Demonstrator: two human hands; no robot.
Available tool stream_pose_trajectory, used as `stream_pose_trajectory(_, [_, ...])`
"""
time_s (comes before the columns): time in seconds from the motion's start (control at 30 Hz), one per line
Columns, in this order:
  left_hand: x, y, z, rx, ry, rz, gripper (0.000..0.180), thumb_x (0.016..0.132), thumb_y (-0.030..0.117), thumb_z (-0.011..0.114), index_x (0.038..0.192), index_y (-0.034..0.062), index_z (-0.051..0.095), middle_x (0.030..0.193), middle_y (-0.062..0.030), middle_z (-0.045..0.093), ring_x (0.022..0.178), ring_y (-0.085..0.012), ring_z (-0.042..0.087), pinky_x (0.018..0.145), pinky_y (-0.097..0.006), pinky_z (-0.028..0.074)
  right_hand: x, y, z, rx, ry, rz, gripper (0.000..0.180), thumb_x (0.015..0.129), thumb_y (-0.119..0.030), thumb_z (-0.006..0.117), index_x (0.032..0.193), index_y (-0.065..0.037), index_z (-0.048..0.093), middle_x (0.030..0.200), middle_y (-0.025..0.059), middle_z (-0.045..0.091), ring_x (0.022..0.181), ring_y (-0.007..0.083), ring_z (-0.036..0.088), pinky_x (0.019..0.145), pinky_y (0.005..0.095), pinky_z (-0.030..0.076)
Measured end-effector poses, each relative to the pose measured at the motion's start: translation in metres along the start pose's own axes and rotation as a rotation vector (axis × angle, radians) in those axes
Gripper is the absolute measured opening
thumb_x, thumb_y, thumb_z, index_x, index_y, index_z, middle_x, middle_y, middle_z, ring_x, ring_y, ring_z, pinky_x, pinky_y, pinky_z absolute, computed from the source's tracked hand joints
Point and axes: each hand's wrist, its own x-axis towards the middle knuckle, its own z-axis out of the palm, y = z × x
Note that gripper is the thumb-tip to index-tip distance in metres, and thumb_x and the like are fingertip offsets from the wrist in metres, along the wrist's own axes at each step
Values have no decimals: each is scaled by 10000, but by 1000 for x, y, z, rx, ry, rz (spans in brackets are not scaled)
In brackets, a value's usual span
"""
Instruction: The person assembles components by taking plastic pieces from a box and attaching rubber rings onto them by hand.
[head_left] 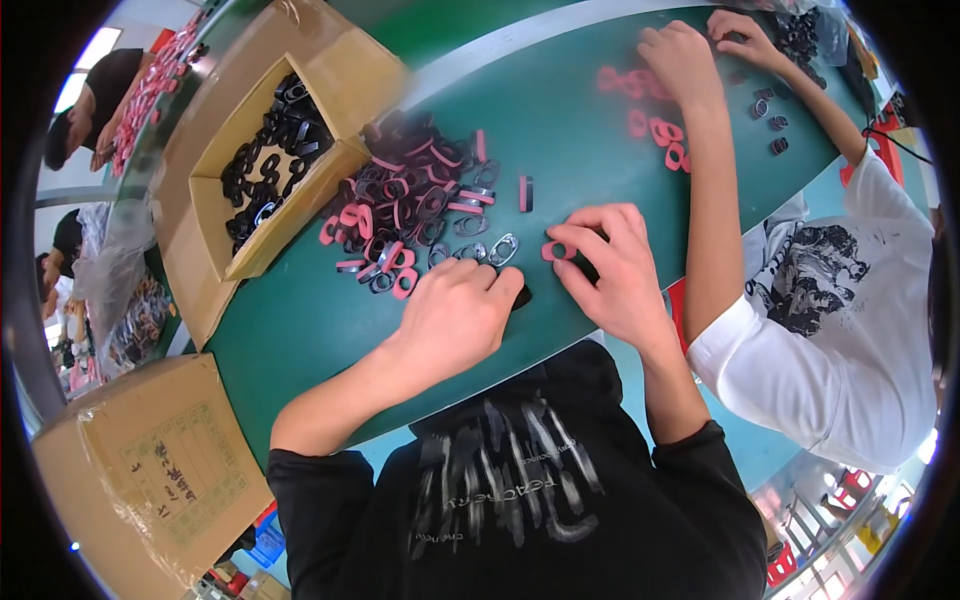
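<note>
Above the green table, my left hand [455, 315] is closed with its fingers curled under. What it grips is hidden, though a small black piece [522, 297] shows beside its fingertips. My right hand [615, 265] pinches a pink oval ring [558, 250] between thumb and fingers, just to the right of the other hand. Beyond my left hand spreads a pile of pink and black oval rings [395, 190]. At its near edge lie several dark, shiny oval rings [503, 249], and one pink-and-black ring [526, 194] stands on edge apart from the heap.
An open cardboard box [205, 210] of black rings stands at the left, with a closed carton [150, 470] nearer. To my right, a co-worker's hand [683, 62] hovers by pink rings [666, 132]. Several dark rings [778, 123] lie past that arm.
</note>
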Motion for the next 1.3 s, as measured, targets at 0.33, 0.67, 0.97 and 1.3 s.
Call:
stream_pose_trajectory(0.33, [-12,-5,-7,-181,7,123,331,824,69,775,1145,38,697,982,-93,575,851,-274,619,756,-397,512,6,-2,-2,179,-124,75,187,792,33,741,949,-58,697,1061,80,600,1011,290,578,889,414,479])
stream_pose_trajectory(0.67, [-12,-7,-9,-191,43,121,345,803,94,798,1129,39,699,992,-97,565,834,-277,593,741,-392,496,-17,-10,-14,74,-141,-118,202,799,10,760,988,-51,721,1170,107,615,1104,309,563,923,401,498])
stream_pose_trajectory(0.97, [-10,-12,-3,-156,49,188,324,793,105,791,1090,22,690,956,-100,573,875,-281,601,785,-392,484,-15,-27,7,-137,-71,125,295,800,-142,816,1051,-69,679,1054,84,586,1020,316,526,889,426,428])
stream_pose_trajectory(1.3, [2,-6,-19,-172,177,179,341,776,49,811,1086,-5,682,1009,-114,605,896,-303,622,773,-405,495,-33,-31,5,-87,-25,268,453,785,-105,827,1201,-69,651,1205,119,551,1161,346,485,1016,443,418])
